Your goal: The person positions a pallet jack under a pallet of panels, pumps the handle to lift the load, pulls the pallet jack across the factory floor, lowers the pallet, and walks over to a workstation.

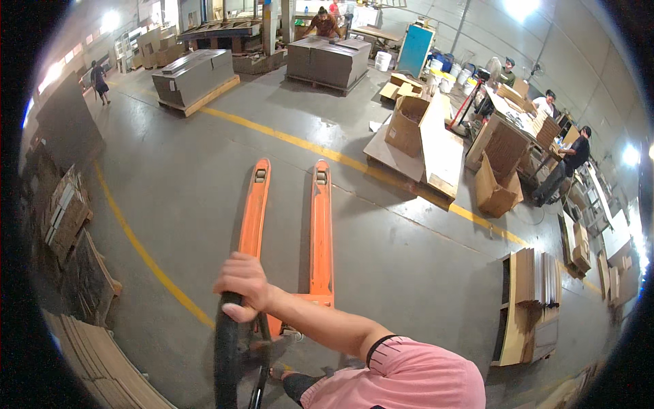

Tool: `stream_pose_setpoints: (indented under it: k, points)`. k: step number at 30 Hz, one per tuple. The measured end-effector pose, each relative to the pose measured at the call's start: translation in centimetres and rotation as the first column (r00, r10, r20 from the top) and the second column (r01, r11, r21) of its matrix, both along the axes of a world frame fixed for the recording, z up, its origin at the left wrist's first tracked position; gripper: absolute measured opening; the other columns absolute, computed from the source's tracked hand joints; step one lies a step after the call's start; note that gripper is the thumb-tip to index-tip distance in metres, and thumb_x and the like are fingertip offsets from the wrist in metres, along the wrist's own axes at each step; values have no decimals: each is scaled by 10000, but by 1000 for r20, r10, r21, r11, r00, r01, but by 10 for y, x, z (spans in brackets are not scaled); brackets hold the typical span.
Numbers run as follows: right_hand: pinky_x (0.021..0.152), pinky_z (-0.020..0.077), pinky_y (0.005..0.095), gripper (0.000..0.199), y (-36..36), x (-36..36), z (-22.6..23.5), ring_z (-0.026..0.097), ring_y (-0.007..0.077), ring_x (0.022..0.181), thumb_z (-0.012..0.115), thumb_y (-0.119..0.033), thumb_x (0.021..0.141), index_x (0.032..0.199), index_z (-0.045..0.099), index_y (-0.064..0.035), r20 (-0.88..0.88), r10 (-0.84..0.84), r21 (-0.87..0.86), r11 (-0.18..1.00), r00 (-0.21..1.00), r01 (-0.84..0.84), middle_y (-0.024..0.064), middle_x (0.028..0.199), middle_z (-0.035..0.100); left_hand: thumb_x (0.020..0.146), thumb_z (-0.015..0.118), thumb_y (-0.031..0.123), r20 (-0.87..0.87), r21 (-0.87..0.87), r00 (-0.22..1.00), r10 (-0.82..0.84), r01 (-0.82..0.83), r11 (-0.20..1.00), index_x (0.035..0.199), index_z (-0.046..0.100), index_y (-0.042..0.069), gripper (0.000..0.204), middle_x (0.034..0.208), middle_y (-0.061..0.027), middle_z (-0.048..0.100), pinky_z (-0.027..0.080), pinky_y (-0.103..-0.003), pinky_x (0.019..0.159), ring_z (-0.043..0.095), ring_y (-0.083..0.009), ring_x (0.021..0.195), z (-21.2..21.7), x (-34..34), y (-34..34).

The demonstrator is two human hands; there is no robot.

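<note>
My right hand (246, 285) is closed around the black handle (228, 354) of a pallet jack, fingers wrapped over its far end and thumb on the near side. My bare right forearm reaches across from a pink sleeve at the lower right. Beyond the hand, the jack's two orange forks (321, 232) stretch forward along the grey floor with no load on them. Part of the jack's base is hidden behind my arm. My left hand is out of the picture.
Yellow lines (286, 140) cross the floor. Ahead stand two pallets of grey panels (194, 78). To the right are a low pallet (402, 160) with a cardboard box (407, 126) and stacked boards (531, 293). Boards (102, 361) lean at left. Several people are farther off.
</note>
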State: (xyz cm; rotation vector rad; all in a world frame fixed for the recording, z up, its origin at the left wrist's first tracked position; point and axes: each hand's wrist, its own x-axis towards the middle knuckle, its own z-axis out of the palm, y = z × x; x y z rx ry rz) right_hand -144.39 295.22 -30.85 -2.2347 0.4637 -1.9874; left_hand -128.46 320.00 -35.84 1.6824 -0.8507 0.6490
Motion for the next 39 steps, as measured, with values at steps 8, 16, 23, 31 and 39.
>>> stream_pose_setpoints:
  k: [8, 16, 23, 31, 39]
  points:
    - [563, 356, 380, 313, -80, 107, -2, 500, 266, 562, 555, -399, 774, 708, 552, -94, -21, 79, 93, 993, 997, -76, 58, 616, 499, 870, 751, 279, 56, 34, 994, -89, 87, 996, 1010, 557, -74, 426, 714, -73, 581, 403, -279, 497, 485, -149, 584, -21, 120, -40]
    - [643, 417, 420, 260, -134, 235, 7, 550, 356, 664, 616, -326, 801, 744, 573, -77, -99, 59, 293, 956, 993, -27, 117, 687, 569, 878, 720, 192, -98, 172, 994, 45, -27, 985, 1133, 575, -10, 356, 1002, -177, 644, 499, -396, 755, 639, -305, 878, -42, 310, -128]
    - [649, 457, 486, 318, -189, 350, 28, 584, 413, 708, 573, -317, 859, 733, 595, -26, -92, 40, 511, 860, 995, 13, 179, 706, 593, 925, 668, 262, -235, 332, 967, 100, -17, 943, 1359, 485, -20, 549, 1332, -244, 543, 465, -421, 980, 566, -378, 1181, -25, 452, -236]
    - [698, 467, 502, 403, -307, 479, 29, 591, 432, 776, 477, -343, 920, 770, 624, 0, -232, 20, 595, 794, 973, 126, 224, 769, 615, 960, 597, 203, -175, 423, 984, 27, 51, 905, 1395, 454, 28, 490, 1268, -240, 574, 472, -460, 933, 609, -368, 1103, -22, 624, -394]
    - [757, 484, 523, 420, -432, 573, 47, 612, 450, 835, 468, -375, 946, 830, 670, -26, -272, 59, 675, 723, 960, 147, 231, 827, 654, 996, 510, 304, -409, 524, 911, 55, 185, 832, 1469, 364, 55, 555, 1274, -234, 583, 431, -455, 1005, 607, -350, 1129, 13, 732, -558]
